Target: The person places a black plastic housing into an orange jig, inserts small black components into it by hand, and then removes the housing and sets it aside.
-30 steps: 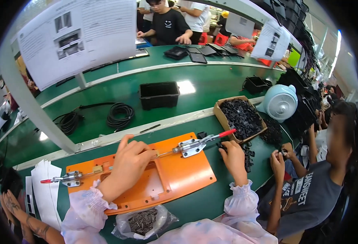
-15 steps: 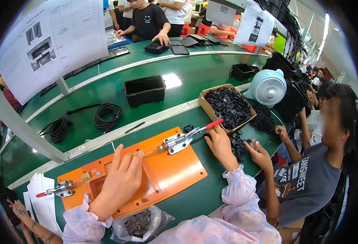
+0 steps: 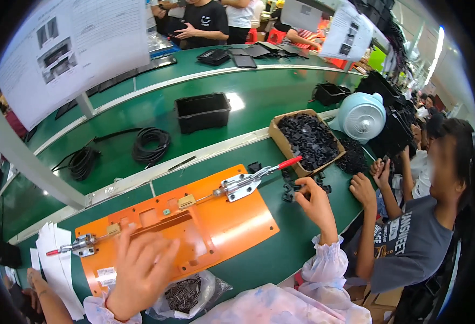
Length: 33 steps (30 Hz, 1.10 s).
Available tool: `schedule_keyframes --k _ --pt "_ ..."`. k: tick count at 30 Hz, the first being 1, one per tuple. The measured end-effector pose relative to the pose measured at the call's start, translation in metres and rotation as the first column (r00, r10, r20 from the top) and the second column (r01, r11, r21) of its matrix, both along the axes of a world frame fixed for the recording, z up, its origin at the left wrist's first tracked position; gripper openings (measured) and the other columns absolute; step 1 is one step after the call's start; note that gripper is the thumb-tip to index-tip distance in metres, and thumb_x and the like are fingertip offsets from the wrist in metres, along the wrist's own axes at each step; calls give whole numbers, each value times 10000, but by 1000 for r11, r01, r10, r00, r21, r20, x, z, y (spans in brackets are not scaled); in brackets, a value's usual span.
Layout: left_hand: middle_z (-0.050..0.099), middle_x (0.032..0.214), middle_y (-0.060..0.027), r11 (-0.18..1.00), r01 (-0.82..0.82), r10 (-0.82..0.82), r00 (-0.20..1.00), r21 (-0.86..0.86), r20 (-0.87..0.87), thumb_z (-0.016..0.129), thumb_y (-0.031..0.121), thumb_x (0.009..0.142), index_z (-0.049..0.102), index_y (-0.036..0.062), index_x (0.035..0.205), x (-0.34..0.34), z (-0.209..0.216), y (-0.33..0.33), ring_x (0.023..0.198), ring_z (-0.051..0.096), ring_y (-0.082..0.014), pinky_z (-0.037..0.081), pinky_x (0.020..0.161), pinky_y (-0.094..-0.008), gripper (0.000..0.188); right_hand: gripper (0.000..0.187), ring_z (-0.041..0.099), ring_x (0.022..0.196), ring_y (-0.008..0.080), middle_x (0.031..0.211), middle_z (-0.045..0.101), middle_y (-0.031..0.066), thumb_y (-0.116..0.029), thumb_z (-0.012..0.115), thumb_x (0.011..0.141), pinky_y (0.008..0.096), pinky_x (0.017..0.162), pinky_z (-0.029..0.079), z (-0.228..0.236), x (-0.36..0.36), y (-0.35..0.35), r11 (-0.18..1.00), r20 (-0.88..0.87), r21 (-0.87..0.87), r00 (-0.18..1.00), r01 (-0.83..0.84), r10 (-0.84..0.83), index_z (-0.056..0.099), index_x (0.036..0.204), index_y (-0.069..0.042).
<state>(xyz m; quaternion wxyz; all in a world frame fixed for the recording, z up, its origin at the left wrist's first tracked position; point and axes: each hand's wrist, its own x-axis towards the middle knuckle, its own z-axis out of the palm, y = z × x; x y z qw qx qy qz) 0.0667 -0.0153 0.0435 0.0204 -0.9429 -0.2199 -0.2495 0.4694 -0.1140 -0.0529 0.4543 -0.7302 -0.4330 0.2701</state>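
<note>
An orange fixture plate (image 3: 237, 227) with recessed pockets lies on the green bench. My left hand (image 3: 143, 272), smeared by motion, hovers over its near left part with fingers apart and nothing seen in them. A toggle clamp (image 3: 240, 186) with a red handle is mounted at the plate's upper right; its rod meets a tan block (image 3: 186, 202). A second toggle clamp (image 3: 83, 245) sits at the left end. My right hand (image 3: 318, 205) is beside small loose black plastic parts (image 3: 290, 191), fingers bent but apart; no part shows in its grasp.
A cardboard box (image 3: 275, 135) of black parts stands beyond my right hand, near a light-blue fan (image 3: 361, 116). A bag of screws (image 3: 183, 297) lies at the plate's near edge. A black bin (image 3: 202, 112) and coiled cable (image 3: 151, 146) lie farther back. A co-worker (image 3: 405, 243) sits at right.
My left hand has come off the fixture's clamp area, moving toward me and left. My right hand has left the red handle's side and moved right, over the loose black parts.
</note>
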Motion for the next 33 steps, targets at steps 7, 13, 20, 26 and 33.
schedule_keyframes --k 7,13,20,26,33 --pt "645 998 -88 936 236 -229 972 -262 56 661 41 768 676 -21 1142 -26 -17 -38 954 635 -247 544 774 -362 379 252 663 834 410 906 672 215 -109 774 822 472 734 517 -16 -14 0 988 605 -99 795 119 -35 631 997 3" --pt "587 900 -68 845 272 -381 910 -460 -161 587 103 821 600 2 1116 -37 -52 -69 873 619 -203 538 728 -305 312 256 601 742 323 858 611 178 -5 751 807 391 694 479 -15 -29 20 993 365 -104 926 -60 94 533 943 -2" --pt "606 925 -88 897 104 -240 931 -429 -276 599 113 825 590 19 956 -30 -78 -68 894 635 -237 547 720 -335 162 326 504 688 38 869 598 -19 40 687 834 199 586 384 47 -39 7 992 -259 53 957 -119 128 648 1156 7" --pt "618 958 -115 908 78 -237 906 -412 -350 605 117 835 607 5 947 -18 -89 -64 908 638 -262 561 723 -350 158 290 505 679 32 935 646 7 20 692 872 189 560 369 73 -87 53 870 -483 229 725 -436 491 682 1162 14" --pt "627 1003 -149 887 191 -323 907 -420 -271 606 110 829 610 6 954 -8 -112 -52 973 662 -307 552 834 -408 162 152 594 709 56 936 688 39 -16 675 920 165 548 418 66 -130 97 870 -510 272 705 -411 493 572 1020 -65"
